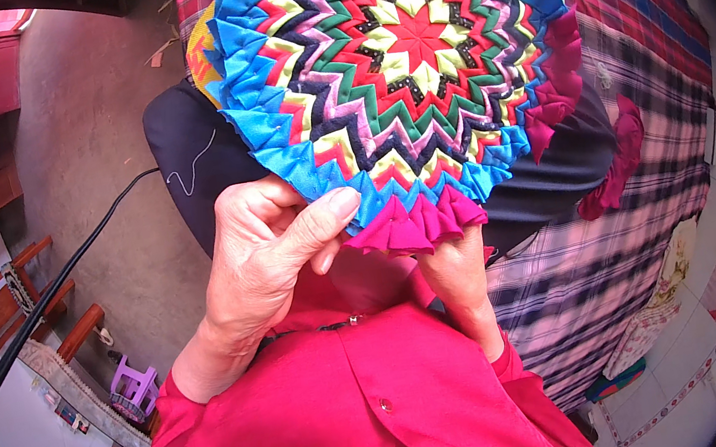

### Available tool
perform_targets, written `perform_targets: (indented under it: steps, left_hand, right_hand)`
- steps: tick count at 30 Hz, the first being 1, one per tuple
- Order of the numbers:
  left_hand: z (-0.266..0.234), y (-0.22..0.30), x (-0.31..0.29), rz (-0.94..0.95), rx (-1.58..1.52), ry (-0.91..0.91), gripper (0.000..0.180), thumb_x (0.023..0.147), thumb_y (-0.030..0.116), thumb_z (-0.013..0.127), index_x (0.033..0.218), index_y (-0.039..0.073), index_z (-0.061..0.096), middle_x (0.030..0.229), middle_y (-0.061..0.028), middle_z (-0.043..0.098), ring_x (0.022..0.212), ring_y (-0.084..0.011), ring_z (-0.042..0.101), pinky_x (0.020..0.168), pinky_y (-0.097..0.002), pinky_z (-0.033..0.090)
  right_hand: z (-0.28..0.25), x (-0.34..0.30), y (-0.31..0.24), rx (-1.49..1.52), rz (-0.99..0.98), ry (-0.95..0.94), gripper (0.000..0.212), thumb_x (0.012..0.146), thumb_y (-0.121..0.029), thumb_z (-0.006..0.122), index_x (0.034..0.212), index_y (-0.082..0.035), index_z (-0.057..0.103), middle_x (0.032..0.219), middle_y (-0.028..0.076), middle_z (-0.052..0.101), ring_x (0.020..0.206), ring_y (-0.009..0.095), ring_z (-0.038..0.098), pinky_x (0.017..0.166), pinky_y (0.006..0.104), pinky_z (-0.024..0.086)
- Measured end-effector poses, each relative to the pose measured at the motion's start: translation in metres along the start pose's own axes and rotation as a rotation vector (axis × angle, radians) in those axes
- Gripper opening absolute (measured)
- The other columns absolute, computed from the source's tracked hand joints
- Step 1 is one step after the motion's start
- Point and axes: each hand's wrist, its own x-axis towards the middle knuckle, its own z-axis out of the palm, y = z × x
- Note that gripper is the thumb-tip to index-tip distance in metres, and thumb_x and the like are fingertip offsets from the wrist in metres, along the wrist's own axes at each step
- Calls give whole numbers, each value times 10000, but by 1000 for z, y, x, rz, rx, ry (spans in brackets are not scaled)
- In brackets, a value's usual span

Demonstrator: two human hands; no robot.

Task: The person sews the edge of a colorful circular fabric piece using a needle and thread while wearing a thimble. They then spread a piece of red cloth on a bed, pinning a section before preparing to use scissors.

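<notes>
Near the middle of the scene, held up close over the lap, is a round folded-fabric mat [399, 67] with a red star centre, zigzag rings of green, yellow, black and red, and a blue pleated border. The left hand [273, 246] pinches the mat's near left edge, thumb lying flat across the blue folds and fingers curled behind. The right hand [458, 273] is closed on the magenta ruffle [419, 223] at the mat's near edge, its fingertips hidden behind the cloth. A plaid blanket [618, 210] spreads to the right, and a black cable [61, 299] crosses the concrete floor [103, 151] at the left.
</notes>
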Motion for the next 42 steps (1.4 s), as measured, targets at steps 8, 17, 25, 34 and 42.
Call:
perform_targets:
  steps: [8,17,25,34,42]
  left_hand:
    - [-8,0,-2,-24,55,-61,142,861,76,725,933,-40,686,747,-17,640,582,-45,529,526,-198,399]
    - [-9,4,-1,-67,62,-64,130,843,56,731,917,-41,686,739,-11,637,581,-39,524,507,-197,386]
    - [-8,-2,4,-69,-13,-80,112,838,69,738,861,-26,684,707,-21,626,551,-49,506,493,-210,381]
    - [-6,-2,9,-94,14,-70,120,841,96,742,790,16,669,696,-4,617,524,-44,483,480,-209,361]
    - [-4,-4,12,-69,43,-60,99,806,76,766,838,28,686,716,21,625,539,-19,481,478,-193,349]
  right_hand:
    - [2,-9,15,225,-125,-20,694,800,103,714,1370,-27,340,1320,147,538,1197,221,558,952,353,516]
    - [9,-11,7,345,-65,11,728,808,143,678,1394,-44,289,1387,165,485,1239,248,540,940,358,530]
    - [12,-6,-5,384,-33,16,689,808,121,699,1377,-23,339,1311,132,570,1153,206,596,908,330,527]
    - [8,0,-23,351,115,50,453,804,98,708,1223,17,558,1082,83,684,940,150,665,805,286,540]
    - [5,0,-27,386,127,-1,311,864,65,650,1173,26,645,1149,67,682,1071,130,616,950,288,458]
